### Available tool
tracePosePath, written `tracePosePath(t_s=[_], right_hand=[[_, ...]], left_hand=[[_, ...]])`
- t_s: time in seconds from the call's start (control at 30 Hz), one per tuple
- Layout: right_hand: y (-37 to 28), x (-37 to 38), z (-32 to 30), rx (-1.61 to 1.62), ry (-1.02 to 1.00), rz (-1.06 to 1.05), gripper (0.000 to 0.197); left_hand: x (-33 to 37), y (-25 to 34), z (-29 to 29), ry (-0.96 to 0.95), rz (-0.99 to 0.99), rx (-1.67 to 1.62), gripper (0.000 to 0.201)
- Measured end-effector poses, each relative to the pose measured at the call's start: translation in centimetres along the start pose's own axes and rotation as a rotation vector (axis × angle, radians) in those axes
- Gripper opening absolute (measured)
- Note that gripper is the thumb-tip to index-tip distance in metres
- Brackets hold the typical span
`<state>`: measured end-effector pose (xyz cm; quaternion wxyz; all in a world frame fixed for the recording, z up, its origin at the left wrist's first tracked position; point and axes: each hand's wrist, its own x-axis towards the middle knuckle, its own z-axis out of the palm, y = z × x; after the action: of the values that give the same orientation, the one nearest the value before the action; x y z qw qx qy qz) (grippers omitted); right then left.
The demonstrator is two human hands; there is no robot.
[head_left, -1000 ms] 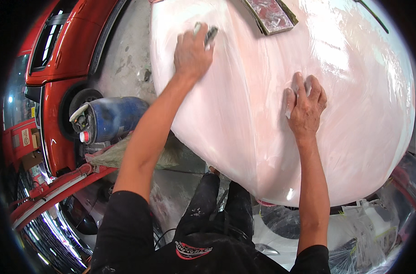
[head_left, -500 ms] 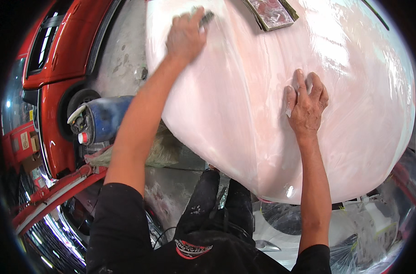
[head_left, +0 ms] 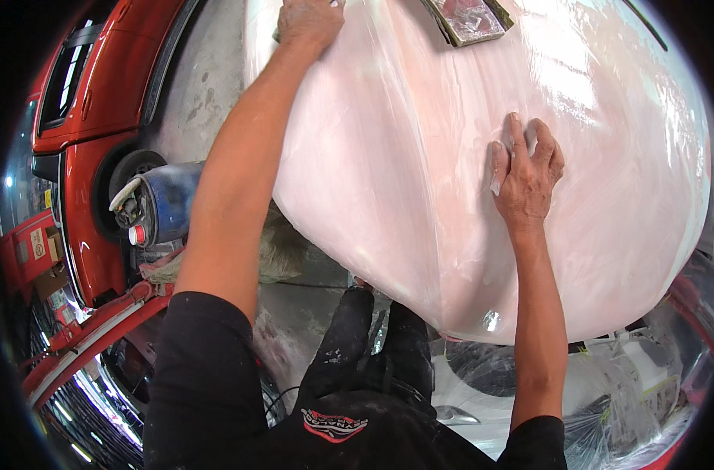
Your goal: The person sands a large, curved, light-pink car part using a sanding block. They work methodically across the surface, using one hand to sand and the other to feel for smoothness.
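Note:
A large car hood (head_left: pixel 372 157), coated in wet, milky pale pink, fills the middle and right. At its far left, cut by the top edge of the view, my left hand (head_left: pixel 310 22) presses down with fingers curled over a dark grey sanding pad, mostly hidden now. My right hand (head_left: pixel 527 176) rests on the right half of the hood with fingers spread and nothing in them. Beyond and between the hands lies a block wrapped in dark sandpaper (head_left: pixel 468 19), its top smeared with whitish residue.
A red vehicle (head_left: pixel 98 168) stands at the left. Near its wheel is a blue drum (head_left: pixel 173 200) with a red-capped bottle (head_left: pixel 137 234). A red metal bar (head_left: pixel 98 345) runs along the lower left. Plastic sheeting (head_left: pixel 607 392) covers a light-coloured car at the lower right.
My left hand has slid farther away and slightly left across the hood, partly out of view. My right hand stays in place on the surface.

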<state>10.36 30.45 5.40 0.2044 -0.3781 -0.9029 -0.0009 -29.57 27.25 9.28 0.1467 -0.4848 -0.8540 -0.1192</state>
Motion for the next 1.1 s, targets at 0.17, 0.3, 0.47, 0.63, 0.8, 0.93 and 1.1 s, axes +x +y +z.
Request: tracePosePath(t_s=[0.17, 0.3, 0.47, 0.63, 0.8, 0.93, 1.1], right_hand=[[1.0, -0.3, -0.4, -0.025, -0.032, 0.046, 0.048], [0.3, -0.2, -0.2, -0.021, -0.004, -0.002, 0.048], [0.3, -0.3, -0.2, -0.017, -0.034, 0.027, 0.048], [1.4, -0.7, -0.4, -0.046, -0.020, 0.023, 0.047], [-0.4, 0.2, -0.3, 0.016, -0.005, -0.004, 0.047], [0.5, -0.4, -0.2, -0.013, -0.029, 0.043, 0.047], [0.8, -0.4, -0.3, -0.031, 0.003, 0.050, 0.047]], left_hand=[[-11.9, 4.4, -0.6, 0.110, 0.163, -0.160, 0.050], [-6.0, 0.9, 0.7, 0.085, 0.181, -0.118, 0.051], [-5.5, 2.4, 0.1, -0.018, 0.046, -0.184, 0.051], [-9.9, 3.0, 0.1, 0.082, 0.237, -0.215, 0.053], [0.4, -1.1, 1.4, 0.098, 0.113, -0.033, 0.050], [-8.6, 2.3, 1.2, 0.045, 0.134, -0.108, 0.058], [-8.8, 2.0, 0.0, 0.079, 0.226, -0.167, 0.061]])
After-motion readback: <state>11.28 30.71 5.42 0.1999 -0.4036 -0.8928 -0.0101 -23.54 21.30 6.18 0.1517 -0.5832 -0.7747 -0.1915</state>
